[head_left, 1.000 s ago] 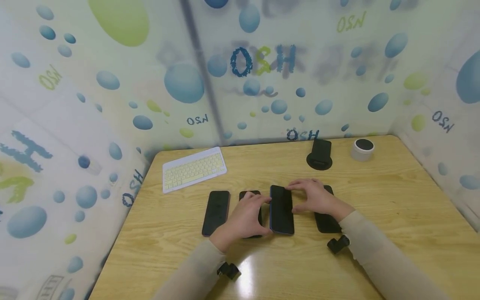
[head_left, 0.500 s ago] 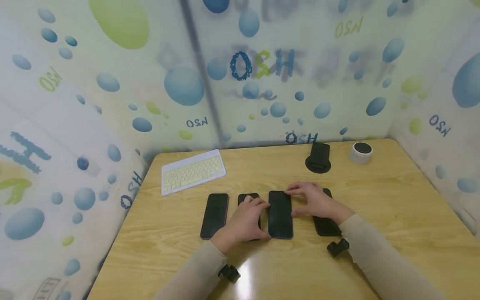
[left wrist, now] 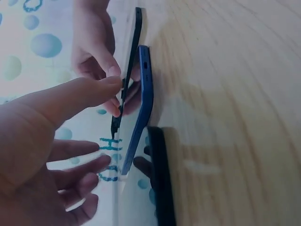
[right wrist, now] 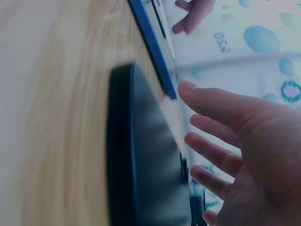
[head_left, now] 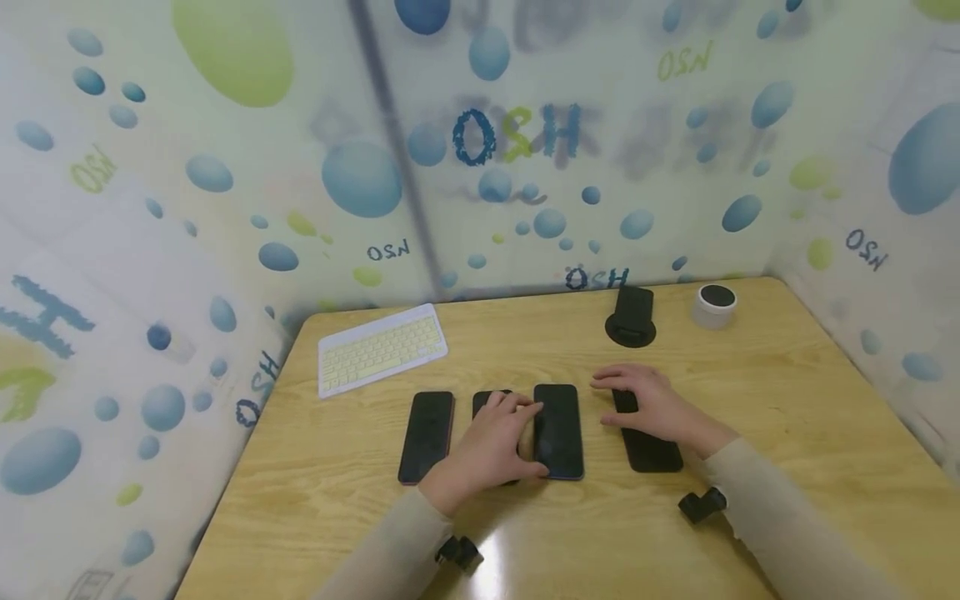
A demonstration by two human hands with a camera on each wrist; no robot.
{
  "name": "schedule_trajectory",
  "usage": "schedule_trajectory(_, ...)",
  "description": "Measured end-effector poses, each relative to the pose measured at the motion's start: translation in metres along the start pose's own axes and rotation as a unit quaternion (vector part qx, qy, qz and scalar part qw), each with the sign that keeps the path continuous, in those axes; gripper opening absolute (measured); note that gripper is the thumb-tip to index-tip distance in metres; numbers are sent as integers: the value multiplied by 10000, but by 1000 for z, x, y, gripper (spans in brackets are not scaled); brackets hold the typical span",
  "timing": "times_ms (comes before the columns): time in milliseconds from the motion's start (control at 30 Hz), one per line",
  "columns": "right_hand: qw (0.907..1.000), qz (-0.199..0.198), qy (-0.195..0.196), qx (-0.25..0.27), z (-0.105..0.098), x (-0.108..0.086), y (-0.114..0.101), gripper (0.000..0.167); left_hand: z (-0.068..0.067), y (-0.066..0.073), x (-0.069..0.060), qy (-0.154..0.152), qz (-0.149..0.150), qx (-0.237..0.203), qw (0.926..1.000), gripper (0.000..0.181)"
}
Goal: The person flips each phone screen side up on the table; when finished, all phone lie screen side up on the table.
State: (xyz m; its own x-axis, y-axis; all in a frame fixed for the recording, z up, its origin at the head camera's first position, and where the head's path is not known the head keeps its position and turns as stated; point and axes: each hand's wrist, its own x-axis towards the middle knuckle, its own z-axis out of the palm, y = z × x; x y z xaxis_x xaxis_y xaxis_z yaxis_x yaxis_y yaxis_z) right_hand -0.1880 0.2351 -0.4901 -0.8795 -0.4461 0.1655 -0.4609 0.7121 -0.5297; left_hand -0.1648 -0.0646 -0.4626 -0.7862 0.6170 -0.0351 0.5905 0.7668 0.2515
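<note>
Several dark smartphones lie flat in a row. The blue-edged smartphone (head_left: 558,433) (left wrist: 147,80) (right wrist: 153,47) is third from the left. My left hand (head_left: 487,446) (left wrist: 42,136) is over the second smartphone (head_left: 482,402) (left wrist: 162,179), hiding most of it. Its thumb and fingertips are spread at the blue-edged one's left side; whether they touch cannot be told. My right hand (head_left: 656,406) (right wrist: 249,146) hovers with loosely extended fingers above the rightmost smartphone (head_left: 651,452) (right wrist: 150,165), holding nothing. The leftmost smartphone (head_left: 427,437) has a reddish edge.
On the wooden table (head_left: 787,417), a white keyboard (head_left: 382,350) lies at the back left. At the back right are a black stand (head_left: 632,317) and a white round device (head_left: 714,306) with a dark top. Patterned sheeting (head_left: 495,233) encloses the back and sides.
My right hand has moved right, away from the blue-edged smartphone's right edge, to over the rightmost one. The left hand has stayed nearly in place. The camera view has shifted slightly.
</note>
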Motion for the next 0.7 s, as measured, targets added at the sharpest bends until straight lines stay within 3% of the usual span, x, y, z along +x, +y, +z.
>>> schedule_trajectory(267,9998,182,38,-56,-20,-22,27,51,7,18,21,72,441,-275,9986,71)
schedule_trajectory(500,9996,239,38,-157,-33,-33,44,47,17,41,44,-24,689,-66,9976,71)
schedule_trajectory(700,9995,49,187,-259,-36,-41,55,42,25,57,61,-202,762,37,9969,72)
